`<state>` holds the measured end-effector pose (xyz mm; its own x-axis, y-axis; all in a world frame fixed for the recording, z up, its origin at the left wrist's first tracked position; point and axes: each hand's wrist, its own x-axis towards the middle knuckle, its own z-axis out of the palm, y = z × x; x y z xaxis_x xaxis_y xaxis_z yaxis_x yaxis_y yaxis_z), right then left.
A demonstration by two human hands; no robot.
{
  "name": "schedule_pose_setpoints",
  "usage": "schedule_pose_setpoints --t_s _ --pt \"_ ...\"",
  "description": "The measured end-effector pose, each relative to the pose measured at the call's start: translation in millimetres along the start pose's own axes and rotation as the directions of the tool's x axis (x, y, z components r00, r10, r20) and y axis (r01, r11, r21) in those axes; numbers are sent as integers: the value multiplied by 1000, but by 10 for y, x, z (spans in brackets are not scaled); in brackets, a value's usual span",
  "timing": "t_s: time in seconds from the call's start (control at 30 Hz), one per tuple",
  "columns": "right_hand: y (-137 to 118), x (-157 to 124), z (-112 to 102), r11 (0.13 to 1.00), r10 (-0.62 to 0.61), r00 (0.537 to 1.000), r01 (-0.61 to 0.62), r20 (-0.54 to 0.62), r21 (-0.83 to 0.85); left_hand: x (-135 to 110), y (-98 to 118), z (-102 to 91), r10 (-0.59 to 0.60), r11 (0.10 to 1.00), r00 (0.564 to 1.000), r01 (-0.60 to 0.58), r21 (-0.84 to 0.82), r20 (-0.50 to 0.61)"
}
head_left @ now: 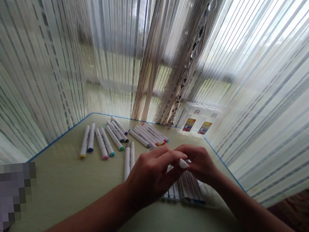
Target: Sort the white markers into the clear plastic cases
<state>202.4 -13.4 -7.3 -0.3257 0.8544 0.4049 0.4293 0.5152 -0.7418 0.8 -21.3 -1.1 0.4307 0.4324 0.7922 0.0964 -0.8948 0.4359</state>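
My left hand (153,176) pinches a white marker (183,163) between thumb and fingers, with one end of it pointing toward me. My right hand (202,162) closes in from the other side with its fingers at the same marker; they are partly hidden behind the left hand. Below both hands lies a clear plastic case (210,198) with several markers (190,187) in a row, partly covered by the hands. Just left of my left hand, two white markers (126,164) lie side by side, their lower ends hidden by it.
More white markers with coloured ends lie in groups: a yellow-ended one (84,142) at left, a pink-ended one (102,144), and several at the back (148,135). A clear case with labels (196,123) stands at the back right, near string curtains (111,61). The green table (67,175) has blue edges.
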Motion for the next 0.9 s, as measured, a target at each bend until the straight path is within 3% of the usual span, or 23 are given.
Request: schedule_pose_setpoints --t_s 0.37,0.43,0.5,0.53,0.63,0.77,0.83,0.9 --pt "-20 -13 -22 1000 -1 1000 1 13 -28 9 71 -52 -150 988 985 152 -15 79" --pt "-15 -13 -24 1000 5 1000 -5 5 -13 11 66 -36 -171 984 984 173 -47 46" --pt "-4 -12 -27 999 32 999 -31 -7 36 23 33 -9 -276 956 960 268 -119 -57" --pt "1 -12 -29 996 54 998 -52 -18 71 34 5 6 -364 922 923 339 -188 -121" --pt "-4 -16 -28 983 108 991 -94 -84 160 83 -104 41 -649 716 732 495 -493 -207" --pt "-93 -62 21 994 62 963 -36 -261 103 140 -200 62 -857 333 513 484 -809 -45" --pt "-161 -103 68 999 -3 942 17 -337 38 145 -206 74 -907 148 415 480 -865 75" --pt "-230 -144 117 997 -77 928 74 -364 -20 135 -198 91 -920 34 354 504 -863 171"
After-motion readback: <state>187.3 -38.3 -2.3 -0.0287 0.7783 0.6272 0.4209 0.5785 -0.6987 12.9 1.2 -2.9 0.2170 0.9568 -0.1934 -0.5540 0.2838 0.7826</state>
